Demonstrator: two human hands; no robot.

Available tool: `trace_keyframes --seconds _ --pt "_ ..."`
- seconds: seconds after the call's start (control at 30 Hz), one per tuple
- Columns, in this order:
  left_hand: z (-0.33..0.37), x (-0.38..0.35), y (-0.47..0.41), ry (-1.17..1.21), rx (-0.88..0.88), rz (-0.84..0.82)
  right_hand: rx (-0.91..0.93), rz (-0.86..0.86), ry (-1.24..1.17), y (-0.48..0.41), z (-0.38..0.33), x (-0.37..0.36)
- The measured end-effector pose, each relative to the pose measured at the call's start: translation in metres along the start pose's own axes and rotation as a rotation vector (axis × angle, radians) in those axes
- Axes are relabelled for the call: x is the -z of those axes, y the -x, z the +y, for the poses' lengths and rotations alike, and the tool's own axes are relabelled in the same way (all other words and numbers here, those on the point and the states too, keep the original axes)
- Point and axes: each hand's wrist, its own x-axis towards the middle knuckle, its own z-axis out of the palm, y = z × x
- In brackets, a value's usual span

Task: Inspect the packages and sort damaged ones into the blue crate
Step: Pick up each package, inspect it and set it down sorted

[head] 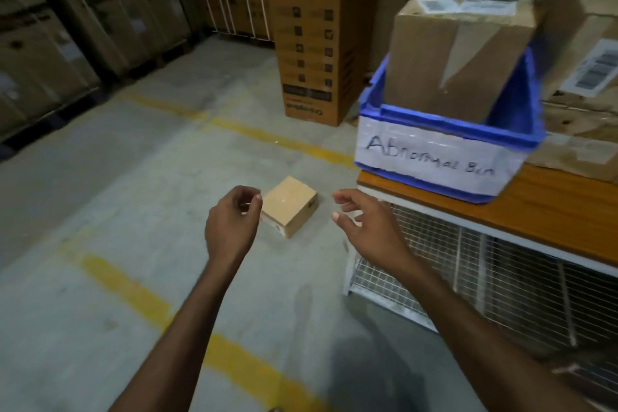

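One box [461, 43] already in the crate [444, 132], standing tilted and jutting well above the rim; judged the part of the sorting done so far. Crate itself blue, labelled "Abnormal Bin" on a white strip, set at the near corner of the table [541, 207]. More cartons [588, 77] just beside the crate on its far side, on the same table; whether inspected or waiting, impossible to say.

Below the crate and out from the table, on the floor [117, 177]: a small box [289, 206], lying flat, corners apparently square, no crushing visible from this angle, though the picture is too soft to rule out damage. Judged the next package for inspection, not yet picked up.

Left hand [232, 227] in front of the small box's near-left corner, fingers curled loosely with thumb and forefinger close together, holding nothing. Right hand [366, 231] across from it, nearer the crate, spread wide, palm inward, also holding nothing. Neither clearly touching the small box.

Remaining, by judgement: lifting and checking the small box, dropping it into the crate only if damaged, then any unchecked cartons beside the crate. Little room left in the crate with the box already filling most of it.
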Motion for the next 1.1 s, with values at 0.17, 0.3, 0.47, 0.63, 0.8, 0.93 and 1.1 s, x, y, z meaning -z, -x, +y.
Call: trace_keyframes --seconds 0.17,0.3,0.47,0.63,0.8,0.93,1.1 --pt "-0.061 0.036 -0.072 0.008 -0.04 -0.077 -0.065 0.014 -0.052 -0.047 -0.026 -0.086" --pt "-0.088 0.04 -0.128 0.007 -0.06 -0.124 -0.125 0.018 -0.063 -0.089 -0.037 -0.131" --pt "-0.122 0.014 -0.207 -0.039 -0.073 -0.197 -0.155 0.014 -0.027 -0.165 -0.029 -0.174" --pt "-0.174 -0.036 -0.298 -0.039 -0.069 -0.249 -0.216 0.066 -0.035 -0.261 0.015 -0.234" --pt "-0.223 -0.088 -0.354 0.039 -0.022 -0.288 -0.32 0.076 -0.045 -0.33 0.066 -0.292" --pt "-0.279 -0.135 -0.385 0.107 0.075 -0.335 -0.438 0.115 -0.086 -0.364 0.109 -0.34" --pt "-0.375 -0.21 -0.405 0.137 0.142 -0.37 -0.566 0.206 -0.119 -0.38 0.192 -0.416"
